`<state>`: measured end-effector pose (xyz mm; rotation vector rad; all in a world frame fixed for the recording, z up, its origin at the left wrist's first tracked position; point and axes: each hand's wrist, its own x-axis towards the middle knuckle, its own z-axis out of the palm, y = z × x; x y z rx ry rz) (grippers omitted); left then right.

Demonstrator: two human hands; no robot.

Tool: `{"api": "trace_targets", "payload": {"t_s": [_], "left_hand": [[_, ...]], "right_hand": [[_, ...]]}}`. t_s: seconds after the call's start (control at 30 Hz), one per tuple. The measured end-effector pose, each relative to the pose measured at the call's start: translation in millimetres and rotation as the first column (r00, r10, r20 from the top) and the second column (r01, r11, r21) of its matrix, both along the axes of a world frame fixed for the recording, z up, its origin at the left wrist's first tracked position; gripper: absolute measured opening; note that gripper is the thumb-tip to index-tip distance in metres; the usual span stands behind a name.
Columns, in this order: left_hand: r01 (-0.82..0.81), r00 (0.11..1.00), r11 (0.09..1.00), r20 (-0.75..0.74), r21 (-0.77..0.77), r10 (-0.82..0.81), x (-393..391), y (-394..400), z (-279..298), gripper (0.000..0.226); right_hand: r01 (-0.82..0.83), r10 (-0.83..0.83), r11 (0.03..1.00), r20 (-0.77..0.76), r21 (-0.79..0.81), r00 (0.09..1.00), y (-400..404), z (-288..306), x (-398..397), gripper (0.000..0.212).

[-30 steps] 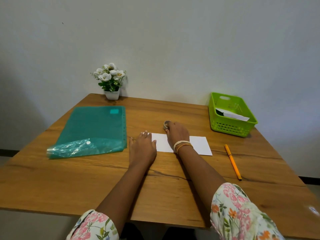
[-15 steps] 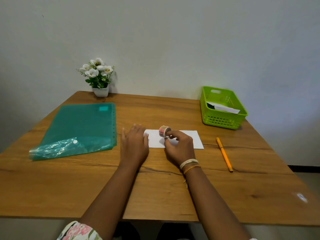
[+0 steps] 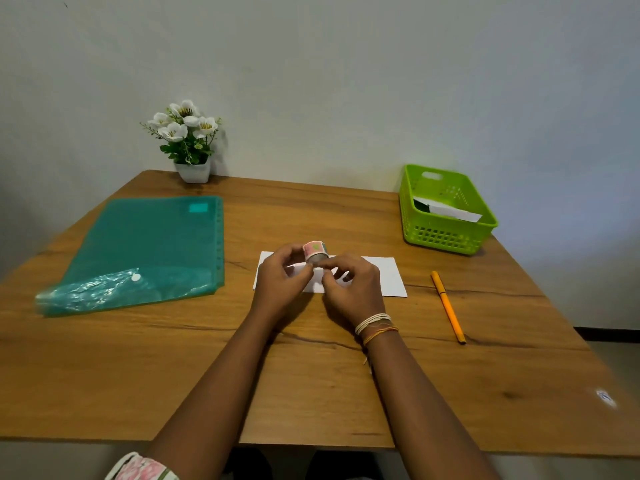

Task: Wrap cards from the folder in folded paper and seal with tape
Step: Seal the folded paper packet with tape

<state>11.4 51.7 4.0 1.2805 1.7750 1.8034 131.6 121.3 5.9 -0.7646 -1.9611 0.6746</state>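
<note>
- Two hands meet at the middle of the wooden table (image 3: 311,393), both pinching one small roll of patterned tape (image 3: 315,250) held up just above the folded white paper (image 3: 389,277).
- The left hand (image 3: 282,284) grips the roll's near-left side with thumb and fingers; the right hand (image 3: 353,289) closes its fingertips on the roll's lower right edge.
- The paper lies flat under and beyond both hands, its right end sticking out past the right hand.
- Well to the left of the left hand lies the green plastic folder (image 3: 149,251), flat, its flap end crumpled toward the near edge.
- Right of the right hand, an orange pen (image 3: 447,306) lies apart from the paper.
- Beyond the pen, far right, stands a green basket (image 3: 446,233) with white paper inside.
- Far beyond the left hand, a small pot of white flowers (image 3: 188,143) stands by the wall.
</note>
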Motion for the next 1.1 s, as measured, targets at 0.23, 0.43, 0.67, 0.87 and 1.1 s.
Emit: {"api": "trace_targets", "payload": {"t_s": [0.23, 0.43, 0.67, 0.87, 1.1], "left_hand": [[-0.041, 0.998, 0.995, 0.038, -0.095, 0.045, -2.7, 2.5, -3.9, 0.032], [-0.066, 0.986, 0.993, 0.147, -0.094, 0.079, 1.8, -1.2, 0.3, 0.033], [-0.060, 0.975, 0.994, 0.208, -0.092, 0.078, 3.6, -3.2, 4.0, 0.019], [-0.016, 0.975, 0.994, 0.217, -0.104, 0.038, -0.3, -1.0, 0.7, 0.014], [-0.076, 0.993, 0.984, 0.072, -0.162, 0.089, -1.5, 0.6, -0.3, 0.015]], "right_hand": [[0.016, -0.004, 0.997, -0.140, 0.082, 0.990, -6.1, 8.4, 4.3, 0.015], [-0.129, 0.132, 0.989, -0.040, 0.078, 0.990, -9.1, 8.6, 3.6, 0.030], [-0.141, 0.147, 0.982, -0.039, 0.126, 0.988, -8.1, 9.1, 2.8, 0.021], [-0.121, 0.122, 0.972, 0.008, 0.199, 0.993, -6.7, 9.6, 2.6, 0.016], [-0.057, 0.044, 0.993, -0.127, -0.102, 0.991, -6.2, 8.4, 0.2, 0.006]]}}
